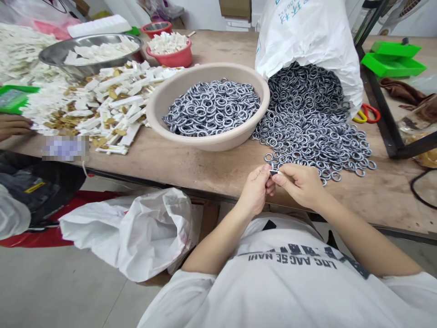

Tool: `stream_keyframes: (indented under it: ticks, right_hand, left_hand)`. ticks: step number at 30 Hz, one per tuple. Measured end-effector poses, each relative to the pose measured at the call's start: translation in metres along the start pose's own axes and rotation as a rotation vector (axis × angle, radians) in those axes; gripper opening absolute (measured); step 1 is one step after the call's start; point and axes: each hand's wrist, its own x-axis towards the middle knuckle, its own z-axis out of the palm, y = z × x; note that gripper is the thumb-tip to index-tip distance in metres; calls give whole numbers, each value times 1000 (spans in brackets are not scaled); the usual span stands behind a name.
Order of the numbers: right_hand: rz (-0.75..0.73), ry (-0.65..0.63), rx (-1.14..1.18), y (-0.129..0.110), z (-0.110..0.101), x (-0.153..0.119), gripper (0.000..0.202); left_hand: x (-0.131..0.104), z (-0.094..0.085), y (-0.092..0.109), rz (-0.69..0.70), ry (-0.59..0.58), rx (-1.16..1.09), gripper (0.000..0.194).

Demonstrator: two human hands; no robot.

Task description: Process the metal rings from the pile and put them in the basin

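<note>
My left hand (256, 187) and my right hand (300, 184) meet over the table's front edge, fingers pinched on one small dark piece (273, 172), probably a ring, mostly hidden by the fingertips. Just beyond them lies a spread pile of grey metallic rings (300, 141), spilling out of a white sack (303, 36). To the left of the pile stands a beige basin (208, 143) with many similar rings in it.
White and tan pieces (119, 105) cover the left of the table (164, 159), near another person's hand (13, 126). A metal bowl (78, 70), red bowl (175, 57), scissors (370, 113), black frame (382, 109) and green trays (392, 66) stand around. Below hangs a white bag (146, 232).
</note>
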Motion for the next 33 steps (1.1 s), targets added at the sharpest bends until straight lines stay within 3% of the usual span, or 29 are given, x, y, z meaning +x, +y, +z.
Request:
stream_keyframes:
  ticks: [5, 10, 15, 18, 21, 24, 29, 33]
  right_hand:
    - [70, -120, -53, -7, 5, 16, 46]
    - [325, -5, -374, 19, 3, 50, 50]
    - [206, -163, -518, 40, 21, 75, 41]
    - [207, -192, -526, 41, 30, 86, 35]
    - [245, -141, -380, 41, 26, 92, 25]
    - [288, -130, -7, 35, 13, 85, 21]
    - [308, -177, 735, 14, -1, 52, 26]
    - [331, -20, 806, 6, 1, 28, 32]
  left_hand:
    - [-1, -18, 4, -7, 50, 32, 39]
    - [-18, -28, 3, -107, -71, 59, 39]
    - [-13, -42, 7, 18, 65, 77, 33]
    - [-2, -50, 13, 84, 129, 93, 41]
    - [6, -54, 18, 93, 195, 68, 30]
    - [11, -48, 16, 90, 204, 86, 25]
    - [16, -21, 3, 141, 45, 242, 42]
    - [14, -2, -6, 116, -4, 158, 42]
